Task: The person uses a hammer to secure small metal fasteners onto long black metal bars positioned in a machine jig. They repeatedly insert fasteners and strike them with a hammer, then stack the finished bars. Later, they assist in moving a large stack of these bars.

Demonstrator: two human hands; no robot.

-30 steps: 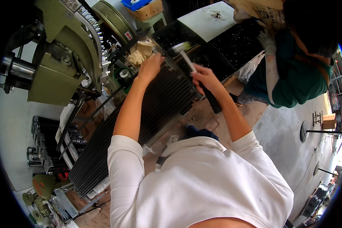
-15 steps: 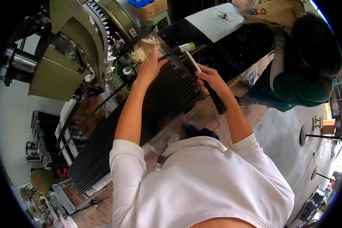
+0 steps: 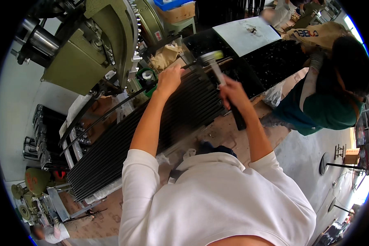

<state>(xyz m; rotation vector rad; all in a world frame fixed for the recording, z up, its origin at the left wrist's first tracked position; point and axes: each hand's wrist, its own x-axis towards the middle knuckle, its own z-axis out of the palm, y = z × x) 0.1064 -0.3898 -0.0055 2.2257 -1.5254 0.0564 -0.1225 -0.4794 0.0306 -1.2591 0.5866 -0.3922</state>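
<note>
1. Hammer (image 3: 217, 73): gripped by its shaft in the right hand (image 3: 235, 95); head blurred on my feed, so I read it as moving, above the far end of the rods.
2. Left hand (image 3: 170, 80): fingers curled, apparently around a black rod (image 3: 189, 65); I cannot see the underside of the grip.
3. Black rods (image 3: 192, 100): laid side by side in a slanting row, beneath and between both forearms.
4. Change: half a second ago I had the left fingers raised and spread; now they are drawn in. I judge the rod better steadied beside the hammer.
5. Olive machine (image 3: 76, 65): left of the row.
6. Co-worker (image 3: 330, 108): green top, at right.
</note>
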